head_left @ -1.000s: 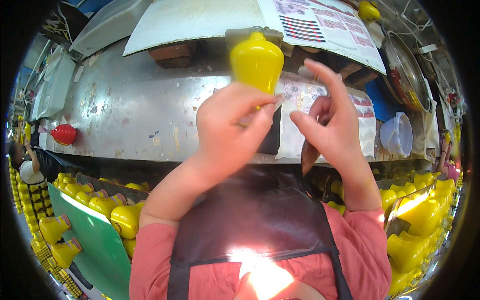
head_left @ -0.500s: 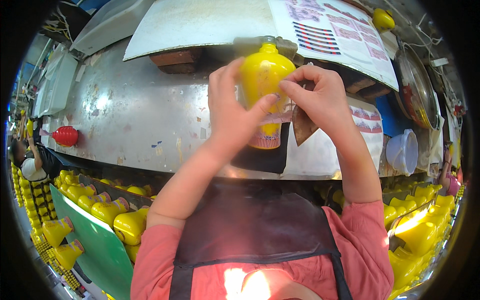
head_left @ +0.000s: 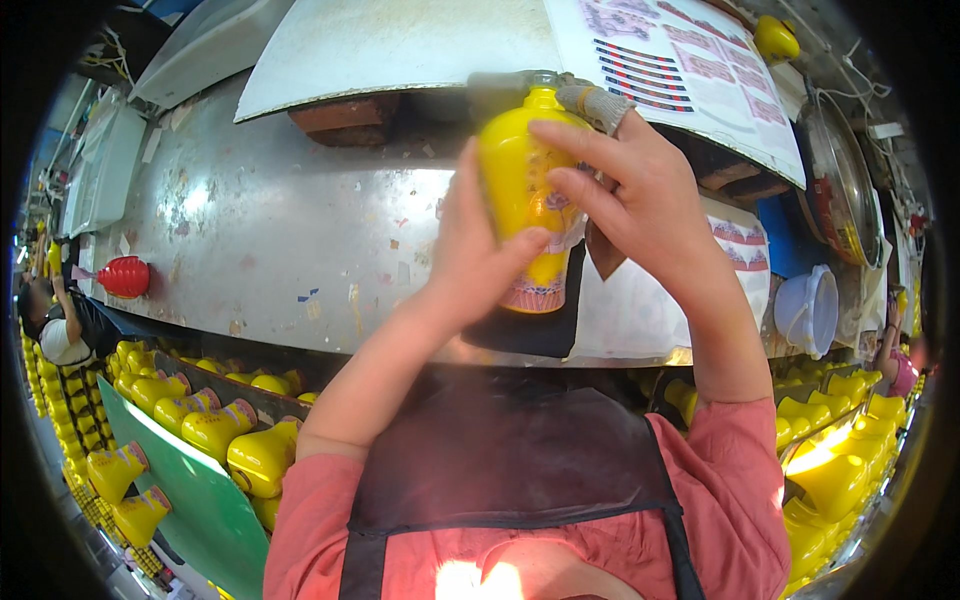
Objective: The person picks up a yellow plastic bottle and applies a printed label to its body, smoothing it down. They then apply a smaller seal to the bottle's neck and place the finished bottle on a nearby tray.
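A glossy yellow vase stands or leans upright before me, its narrow neck away from me and a pink-patterned band round its foot. Wrapped round its left side is my left hand, the thumb pressed across the lower front. My right hand touches the vase's upper right with index finger and thumb extended over a flower decal. A flat brown pointed blade juts out below the right palm; the fingers holding it are hidden. Under the foot lies a black cloth.
A white board with printed decal sheets rests on bricks behind the vase. Beside its neck is a grey cloth bundle. A lilac bucket stands right, a red ribbed container left. Many yellow vases crowd below.
My right hand has opened its pinch and laid its fingers on the vase's upper right. My left fingers have slid down its left side. The grey cloth bundle shows more fully.
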### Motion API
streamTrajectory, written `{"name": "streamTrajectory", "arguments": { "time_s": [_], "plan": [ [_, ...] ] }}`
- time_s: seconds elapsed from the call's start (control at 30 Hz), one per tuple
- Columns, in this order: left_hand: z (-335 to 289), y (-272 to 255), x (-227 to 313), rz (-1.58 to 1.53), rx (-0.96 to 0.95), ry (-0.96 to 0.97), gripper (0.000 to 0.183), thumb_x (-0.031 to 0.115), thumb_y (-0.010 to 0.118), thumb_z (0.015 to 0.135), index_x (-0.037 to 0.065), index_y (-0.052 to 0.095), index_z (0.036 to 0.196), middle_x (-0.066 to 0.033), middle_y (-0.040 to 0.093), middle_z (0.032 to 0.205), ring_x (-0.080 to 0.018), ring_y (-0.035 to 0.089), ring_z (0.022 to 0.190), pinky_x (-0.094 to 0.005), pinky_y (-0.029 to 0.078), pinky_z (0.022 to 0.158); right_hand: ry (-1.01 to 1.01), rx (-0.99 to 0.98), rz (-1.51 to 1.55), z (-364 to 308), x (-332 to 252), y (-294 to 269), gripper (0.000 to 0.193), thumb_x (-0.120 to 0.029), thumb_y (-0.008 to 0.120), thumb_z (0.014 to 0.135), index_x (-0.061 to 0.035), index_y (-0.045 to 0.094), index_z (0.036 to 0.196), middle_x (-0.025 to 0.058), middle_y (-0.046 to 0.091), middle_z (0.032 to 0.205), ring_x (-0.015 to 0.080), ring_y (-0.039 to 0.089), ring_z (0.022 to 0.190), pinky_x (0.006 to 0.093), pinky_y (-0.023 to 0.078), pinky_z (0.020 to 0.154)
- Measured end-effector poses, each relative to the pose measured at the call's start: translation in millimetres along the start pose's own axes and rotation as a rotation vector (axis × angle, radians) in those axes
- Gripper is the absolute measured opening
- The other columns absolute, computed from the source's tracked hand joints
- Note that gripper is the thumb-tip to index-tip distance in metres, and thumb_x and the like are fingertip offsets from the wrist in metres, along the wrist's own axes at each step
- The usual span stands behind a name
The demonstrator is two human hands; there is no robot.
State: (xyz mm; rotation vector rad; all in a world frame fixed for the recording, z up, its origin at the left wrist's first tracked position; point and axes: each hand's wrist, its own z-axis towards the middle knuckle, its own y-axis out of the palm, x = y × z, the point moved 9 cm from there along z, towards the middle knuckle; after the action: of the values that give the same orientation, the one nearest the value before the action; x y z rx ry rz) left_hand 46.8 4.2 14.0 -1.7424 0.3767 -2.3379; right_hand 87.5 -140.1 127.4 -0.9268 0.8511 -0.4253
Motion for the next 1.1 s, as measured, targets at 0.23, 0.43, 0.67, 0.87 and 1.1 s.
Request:
{"name": "streamTrajectory", "arguments": {
  "time_s": [0.23, 0.43, 0.67, 0.87, 1.1],
  "plan": [
    [2, 12, 0, -0.412, -0.108, -0.098, 0.105, 0.030, 0.066, 0.093, -0.005, -0.007, 0.160, -0.0290, 0.038, 0.155, -0.0393, 0.048, 0.140, -0.0435, 0.041, 0.115, 0.050, 0.077, 0.060, -2, 3, -1, 0.036, -0.032, 0.065, 0.096, -0.0250, 0.070, 0.130, 0.0178, 0.062, 0.100, 0.0376, 0.067, 0.088, 0.0411, 0.055, 0.077],
    [2, 16, -11, -0.392, -0.167, -0.106, 0.090, 0.035, 0.048, 0.102, -0.003, -0.007, 0.162, -0.0250, 0.037, 0.158, -0.0330, 0.045, 0.143, -0.0404, 0.039, 0.116, 0.079, 0.053, 0.038, -13, 12, 8, 0.048, -0.023, 0.065, 0.097, -0.0187, 0.061, 0.145, 0.0105, 0.066, 0.112, 0.0178, 0.058, 0.074, 0.0301, 0.052, 0.070],
    [1, 14, -8, -0.462, -0.199, 0.018, 0.096, 0.058, 0.046, 0.104, -0.001, -0.003, 0.163, -0.0224, 0.028, 0.164, -0.0307, 0.033, 0.151, -0.0400, 0.027, 0.122, 0.538, -0.049, 0.592, -61, 54, 50, 0.076, -0.021, 0.065, 0.097, -0.0137, 0.030, 0.164, 0.0074, 0.064, 0.116, 0.0083, 0.057, 0.076, 0.0233, 0.051, 0.068],
    [-7, 14, -22, -0.439, -0.243, -0.065, 0.093, 0.046, 0.055, 0.103, 0.002, 0.002, 0.165, -0.0222, 0.023, 0.167, -0.0304, 0.024, 0.155, -0.0405, 0.024, 0.124, 0.420, 0.054, 0.666, -72, 51, 71, 0.098, -0.034, 0.076, 0.092, -0.0092, 0.017, 0.166, 0.0074, 0.064, 0.119, 0.0079, 0.060, 0.085, 0.0253, 0.051, 0.077],
    [8, -23, -1, -0.051, 0.044, 0.153, 0.089, 0.039, 0.063, 0.095, 0.008, 0.017, 0.164, -0.0219, 0.022, 0.166, -0.0394, 0.025, 0.152, -0.0482, 0.021, 0.124, 0.569, 0.047, 0.789, -71, 53, 65, 0.097, -0.030, 0.076, 0.086, -0.0024, 0.022, 0.163, 0.0142, 0.071, 0.106, 0.0133, 0.064, 0.074, 0.0282, 0.053, 0.070]
  ]
}}
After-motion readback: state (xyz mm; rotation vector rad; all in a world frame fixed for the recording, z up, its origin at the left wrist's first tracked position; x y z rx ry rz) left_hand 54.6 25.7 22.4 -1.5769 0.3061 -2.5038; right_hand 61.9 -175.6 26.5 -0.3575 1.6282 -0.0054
